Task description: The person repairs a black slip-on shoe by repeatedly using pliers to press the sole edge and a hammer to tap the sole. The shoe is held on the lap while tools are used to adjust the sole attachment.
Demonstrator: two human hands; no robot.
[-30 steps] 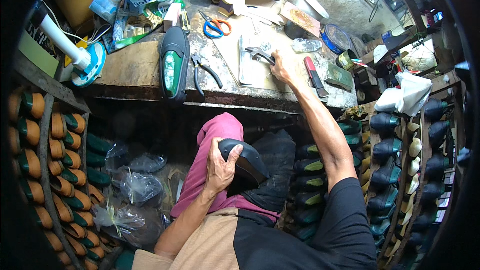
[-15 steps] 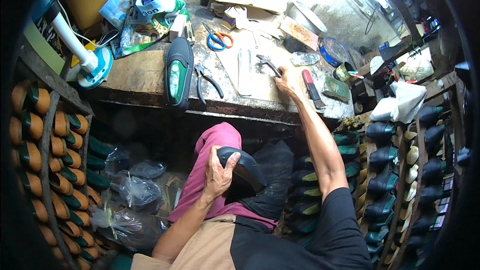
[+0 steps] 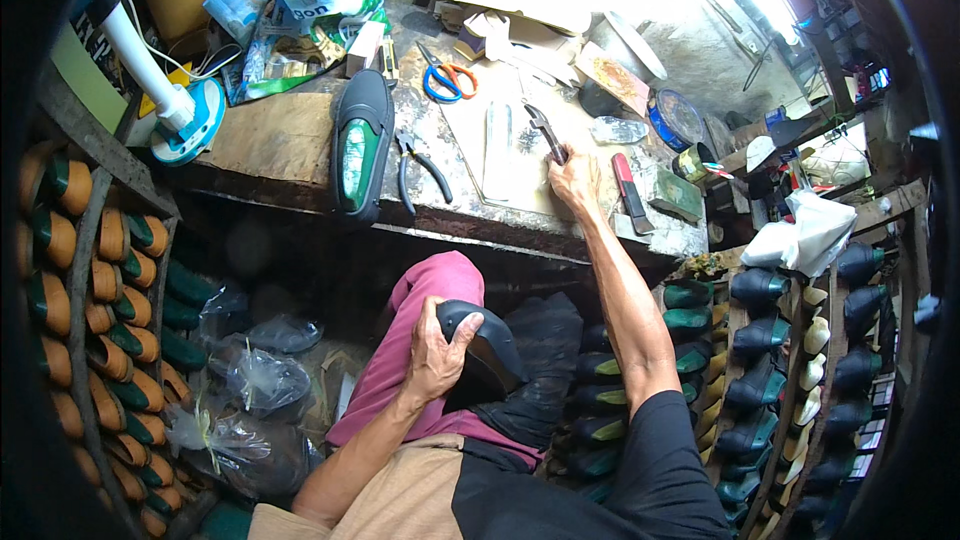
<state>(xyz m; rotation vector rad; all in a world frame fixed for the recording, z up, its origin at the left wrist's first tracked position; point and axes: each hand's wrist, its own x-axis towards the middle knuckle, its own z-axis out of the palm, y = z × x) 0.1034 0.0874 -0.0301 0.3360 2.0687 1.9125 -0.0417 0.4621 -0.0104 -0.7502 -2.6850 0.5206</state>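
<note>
My left hand [image 3: 436, 352] grips a dark shoe [image 3: 492, 362] over my lap. The thumb presses on its upper end, and the sole side is tilted away to the right. Across the bench my right hand [image 3: 575, 180] is closed round a dark steel tool [image 3: 541, 124] with a curved, hammer-like head; its exact kind is unclear. Just right of that hand lies a knife with a red and black handle [image 3: 628, 185]. Another black shoe [image 3: 359, 145], green inside, rests on the bench's front edge, beside black-handled pliers [image 3: 424, 172].
Scissors [image 3: 449, 81] with blue and orange handles lie farther back on the worn bench [image 3: 268, 145]. A green block [image 3: 676, 194] sits near the right end. A white-stemmed lamp [image 3: 165, 100] stands left. Racks of tan shoes [image 3: 105, 280] and dark shoes [image 3: 757, 335] flank me.
My right hand has drawn slightly back toward me, and the tool's head has turned to point farther up the bench. My left hand keeps its hold on the shoe. The view has shifted slightly.
</note>
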